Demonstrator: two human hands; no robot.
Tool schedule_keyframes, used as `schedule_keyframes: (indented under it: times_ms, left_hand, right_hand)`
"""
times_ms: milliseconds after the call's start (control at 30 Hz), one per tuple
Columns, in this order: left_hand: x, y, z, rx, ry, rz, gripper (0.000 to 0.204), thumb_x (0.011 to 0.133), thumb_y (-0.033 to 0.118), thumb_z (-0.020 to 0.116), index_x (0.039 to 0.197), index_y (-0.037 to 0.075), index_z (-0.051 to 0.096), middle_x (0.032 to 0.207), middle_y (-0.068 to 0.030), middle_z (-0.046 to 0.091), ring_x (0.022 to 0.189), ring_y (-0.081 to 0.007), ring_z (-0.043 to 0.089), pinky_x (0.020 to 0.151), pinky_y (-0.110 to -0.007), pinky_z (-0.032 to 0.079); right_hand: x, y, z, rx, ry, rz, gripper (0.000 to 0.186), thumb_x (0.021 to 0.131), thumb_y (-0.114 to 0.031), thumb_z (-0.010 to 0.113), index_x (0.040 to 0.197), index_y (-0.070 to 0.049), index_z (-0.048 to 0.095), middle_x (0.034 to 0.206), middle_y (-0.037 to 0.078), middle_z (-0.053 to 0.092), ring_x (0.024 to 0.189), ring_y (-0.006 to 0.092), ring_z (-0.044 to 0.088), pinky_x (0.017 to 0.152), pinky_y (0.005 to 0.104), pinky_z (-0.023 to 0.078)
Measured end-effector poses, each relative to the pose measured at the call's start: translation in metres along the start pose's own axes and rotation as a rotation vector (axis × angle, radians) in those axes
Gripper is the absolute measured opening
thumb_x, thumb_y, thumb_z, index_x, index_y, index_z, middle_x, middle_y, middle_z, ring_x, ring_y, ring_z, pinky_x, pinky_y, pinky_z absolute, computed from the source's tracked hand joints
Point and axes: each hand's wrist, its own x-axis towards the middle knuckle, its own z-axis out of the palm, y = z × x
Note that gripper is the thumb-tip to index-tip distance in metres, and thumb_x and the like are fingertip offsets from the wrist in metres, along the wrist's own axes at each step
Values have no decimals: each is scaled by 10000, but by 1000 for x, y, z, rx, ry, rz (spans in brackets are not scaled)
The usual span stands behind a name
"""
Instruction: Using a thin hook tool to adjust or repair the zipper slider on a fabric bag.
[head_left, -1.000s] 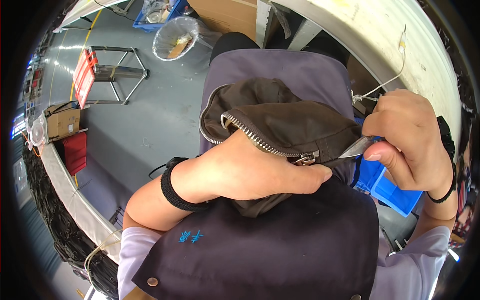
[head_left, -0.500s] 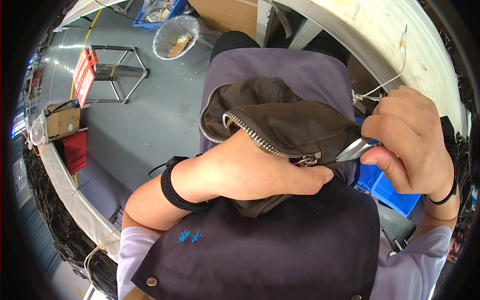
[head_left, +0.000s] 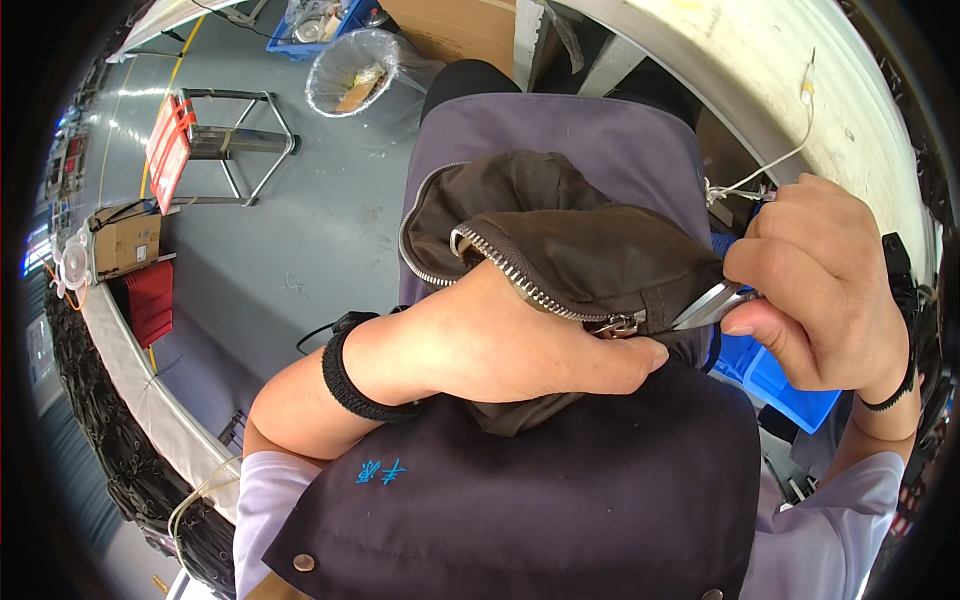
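The brown pouch, here the landmark, lies over the lap part of the dark apron, its silver-toothed zipper gaping so that the toothed edges stand apart. At the pouch's near side, the left hand lies back upward, with the zipped edge draped across it; its fingers run out of sight beneath the upper panel, so how far they are bent, and what they grip there, cannot be told. The left thumb shows, stretched out toward the pouch's right end just below the metal zipper pull. Thus the pouch's upper panel sits on top of the hidden fingers, while the thumb lies outside, along the near edge. At the pouch's right end, the right hand has its fingers curled in and closed, thumb and forefinger pinching a small silver metal tool whose pointed tip reaches the corner of the pouch beside the zipper end; the fingertips themselves stand just right of the cloth. A black wristband circles the left wrist, at the near left of the pouch. Beyond the right end of the pouch and lower down is a blue crate, partly covered by the right hand.
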Motion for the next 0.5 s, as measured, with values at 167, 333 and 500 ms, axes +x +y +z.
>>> schedule_keyframes:
  times_ms: [167, 333, 500]
  left_hand:
    - [0, 1, 0, 8, -8, -12, 214, 743, 84, 657, 932, 25, 577, 753, -44, 570, 655, -146, 500, 630, -303, 445]
    - [1, 0, 1, -8, 2, 25, 189, 743, 77, 657, 900, 25, 566, 728, -32, 553, 643, -136, 478, 618, -305, 436]
    - [1, -2, 1, -3, -15, 16, 215, 742, 73, 659, 933, 21, 575, 751, -39, 560, 665, -140, 494, 635, -304, 447]
  right_hand:
    - [-2, 1, 1, 30, 10, 8, 323, 823, -364, 623, 781, -49, 560, 634, 70, 456, 521, 255, 432, 495, 364, 301]
    - [-3, 1, 2, 61, 10, 21, 325, 826, -367, 622, 778, -51, 561, 635, 70, 457, 523, 258, 435, 497, 367, 305]
    - [-2, 1, 3, 70, -2, 22, 321, 830, -362, 620, 762, -54, 561, 625, 65, 452, 517, 258, 433, 496, 366, 303]
